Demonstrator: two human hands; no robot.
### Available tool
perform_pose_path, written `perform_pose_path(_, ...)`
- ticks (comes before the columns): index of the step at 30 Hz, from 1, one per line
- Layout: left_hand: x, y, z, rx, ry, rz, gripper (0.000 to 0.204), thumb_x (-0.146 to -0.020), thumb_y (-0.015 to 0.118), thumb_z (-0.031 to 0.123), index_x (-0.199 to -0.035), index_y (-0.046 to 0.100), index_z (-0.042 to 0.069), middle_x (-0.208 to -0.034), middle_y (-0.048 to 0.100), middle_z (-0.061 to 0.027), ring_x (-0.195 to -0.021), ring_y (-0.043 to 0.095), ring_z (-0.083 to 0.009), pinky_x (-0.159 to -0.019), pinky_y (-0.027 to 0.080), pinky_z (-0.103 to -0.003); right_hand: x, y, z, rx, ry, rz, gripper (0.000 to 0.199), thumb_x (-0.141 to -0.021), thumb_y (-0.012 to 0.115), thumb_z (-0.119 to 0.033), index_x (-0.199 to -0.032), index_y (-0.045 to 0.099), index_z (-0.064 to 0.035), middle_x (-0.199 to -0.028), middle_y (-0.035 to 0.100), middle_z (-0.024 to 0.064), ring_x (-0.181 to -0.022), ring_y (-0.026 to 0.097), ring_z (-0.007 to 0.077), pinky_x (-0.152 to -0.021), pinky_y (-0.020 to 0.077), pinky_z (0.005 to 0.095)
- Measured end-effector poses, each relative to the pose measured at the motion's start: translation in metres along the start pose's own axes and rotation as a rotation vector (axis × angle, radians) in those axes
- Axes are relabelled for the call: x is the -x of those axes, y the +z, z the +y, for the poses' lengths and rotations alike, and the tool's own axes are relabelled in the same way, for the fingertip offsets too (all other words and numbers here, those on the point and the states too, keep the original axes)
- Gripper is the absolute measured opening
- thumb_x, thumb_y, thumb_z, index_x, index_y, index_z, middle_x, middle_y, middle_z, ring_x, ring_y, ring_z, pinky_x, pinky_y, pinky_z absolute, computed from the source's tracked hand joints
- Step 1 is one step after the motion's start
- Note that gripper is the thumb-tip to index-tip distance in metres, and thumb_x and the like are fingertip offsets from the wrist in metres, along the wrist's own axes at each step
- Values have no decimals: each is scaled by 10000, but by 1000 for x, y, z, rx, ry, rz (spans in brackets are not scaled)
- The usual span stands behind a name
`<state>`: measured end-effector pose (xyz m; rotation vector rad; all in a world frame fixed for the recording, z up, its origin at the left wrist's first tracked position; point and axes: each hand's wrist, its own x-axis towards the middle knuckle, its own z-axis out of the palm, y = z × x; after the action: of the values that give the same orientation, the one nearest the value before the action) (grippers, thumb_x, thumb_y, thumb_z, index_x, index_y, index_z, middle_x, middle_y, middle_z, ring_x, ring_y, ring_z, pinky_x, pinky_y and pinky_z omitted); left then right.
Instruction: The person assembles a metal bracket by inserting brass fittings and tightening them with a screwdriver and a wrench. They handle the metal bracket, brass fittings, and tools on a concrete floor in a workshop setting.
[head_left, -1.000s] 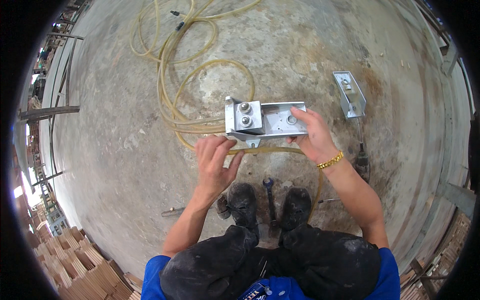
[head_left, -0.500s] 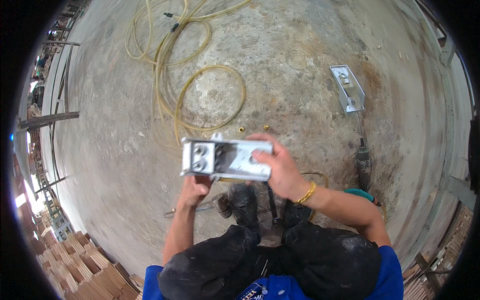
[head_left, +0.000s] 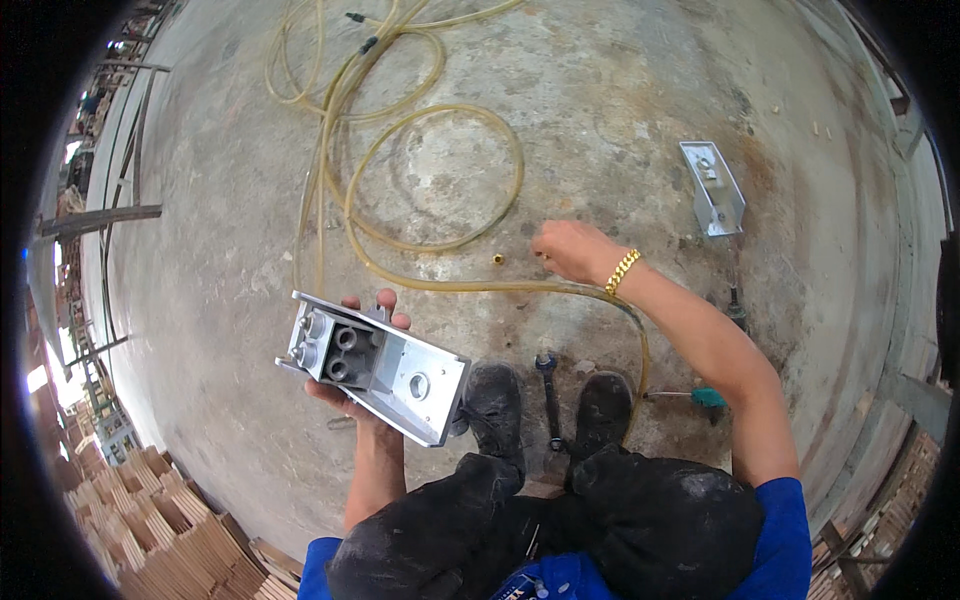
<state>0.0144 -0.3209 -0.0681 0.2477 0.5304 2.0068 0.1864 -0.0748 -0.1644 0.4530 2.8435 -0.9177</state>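
Note:
A silver metal box housing (head_left: 415, 360), open on top, rests tilted in my left hand (head_left: 352, 402), its fingers wrapped round the sides from beneath. Inside it sit a dark block with two round ports (head_left: 342, 352) and bolts at the left end; a round hole shows in the right part. My right hand (head_left: 573, 252) reaches down to the floor, fingertips pinched on a small brass fitting that they mostly hide. Just left of those fingers lies another brass fitting (head_left: 498, 259).
A yellowish clear hose (head_left: 440, 285) loops over the concrete floor and runs past my right shoe (head_left: 604, 408). A wrench-like tool (head_left: 550, 400) lies between my shoes. At right are a green-handled screwdriver (head_left: 706, 397) and a second metal housing (head_left: 712, 188). Stacked brown pieces (head_left: 150, 530) stand lower left.
My right hand has let go of the housing and moved up and right to a brass fitting on the floor. My left hand has brought the housing lower and left, tilting it.

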Motion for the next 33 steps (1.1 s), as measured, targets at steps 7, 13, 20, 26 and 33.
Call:
perform_pose_path(7,-5,19,6,117,72,35,949,-702,690,640,-1372,376,45,-1344,370,-250,-1173,496,-364,-945,493,-480,-12,12,-5,131,3,-111,89,-781,571,-57,-799,638,0,-815,630,188,-876,628,361,-741,524,442)
perform_pose_path(13,-19,41,2,97,74,86,979,-689,648,711,-1383,385,73,-1370,400,-260,-1200,485,-381,-999,421,-545,-16,-63,-10,-71,-75,134,180,-804,596,-143,-907,641,-3,-845,613,146,-781,592,302,-713,471,390)
perform_pose_path(20,-18,40,1,-2,45,94,987,-689,627,730,-1393,373,88,-1380,411,-240,-1253,452,-380,-1035,390,-550,-22,-173,-144,-715,-282,277,111,-803,668,-70,-884,661,6,-768,627,76,-681,605,110,-601,481,230)
perform_pose_path(26,-13,33,-8,10,-63,84,961,-718,638,677,-1409,354,73,-1396,423,-174,-1279,436,-328,-1084,334,-530,-45,-163,-177,-686,-514,213,103,-746,686,-54,-830,645,-13,-746,627,79,-648,620,145,-584,493,262)
perform_pose_path(33,-9,26,-6,-98,-59,124,916,-742,605,691,-1391,390,81,-1389,436,-166,-1268,449,-329,-1086,330,-533,-58,-160,-166,-427,-751,135,187,-685,692,11,-852,624,-41,-837,634,80,-753,624,247,-651,506,320)
